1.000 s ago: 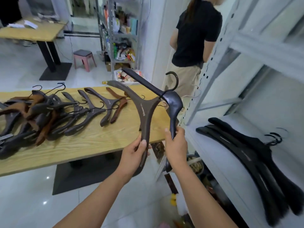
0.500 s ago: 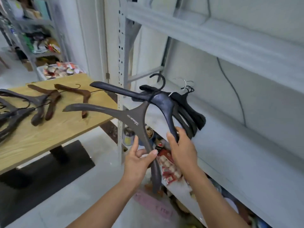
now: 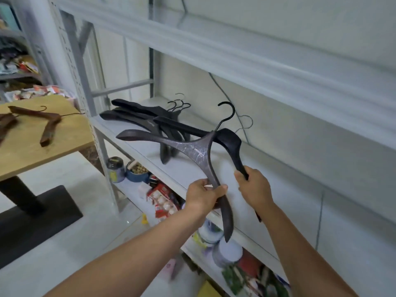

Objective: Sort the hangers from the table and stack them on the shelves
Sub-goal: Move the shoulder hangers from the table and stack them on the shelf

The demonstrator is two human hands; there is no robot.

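Note:
My left hand (image 3: 203, 196) grips one arm of a dark grey hanger (image 3: 192, 150) with small white lettering, held above the white shelf (image 3: 285, 202). My right hand (image 3: 255, 187) grips the lower arm of a black hanger (image 3: 230, 142) with a black hook, just behind the grey one. A stack of black hangers (image 3: 145, 118) lies on the same shelf to the left of both hands. Brown hangers (image 3: 47, 125) remain on the wooden table (image 3: 32, 151) at the left.
An upper shelf board (image 3: 235, 54) runs overhead. The perforated shelf post (image 3: 72, 61) stands between table and shelf. Jars, boxes and packets (image 3: 162, 196) crowd the lower shelf under my hands. The black table base (image 3: 32, 217) sits on the pale floor.
My view has swung from the table to the shelf. Both hands have carried their hangers over the shelf, close to the black stack. The person in the black top has left the view.

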